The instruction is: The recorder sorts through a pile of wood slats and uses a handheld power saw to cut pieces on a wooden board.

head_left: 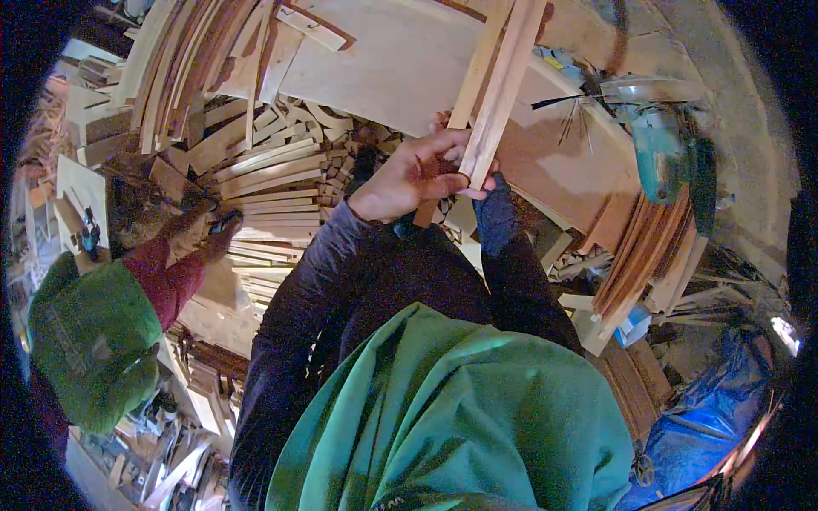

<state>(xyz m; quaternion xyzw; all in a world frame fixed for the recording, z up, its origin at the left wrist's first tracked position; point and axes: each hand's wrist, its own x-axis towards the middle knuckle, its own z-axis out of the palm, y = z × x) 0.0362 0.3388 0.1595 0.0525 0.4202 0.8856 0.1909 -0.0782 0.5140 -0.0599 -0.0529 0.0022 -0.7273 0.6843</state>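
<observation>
My left hand (405, 179) has its fingers (443, 145) clenched round two wooden slats (498, 81) — long axis running up-right — the right hand's grip hidden behind them.

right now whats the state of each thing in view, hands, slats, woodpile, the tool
left hand: shut on slats
right hand: mostly hidden behind the slats, grip unclear
slats: two, held together, raised, pointing away from the person
woodpile: loose strips stacked flat
board: pale, lying flat under the slats
green power tool: lying unheld on the board's edge
</observation>
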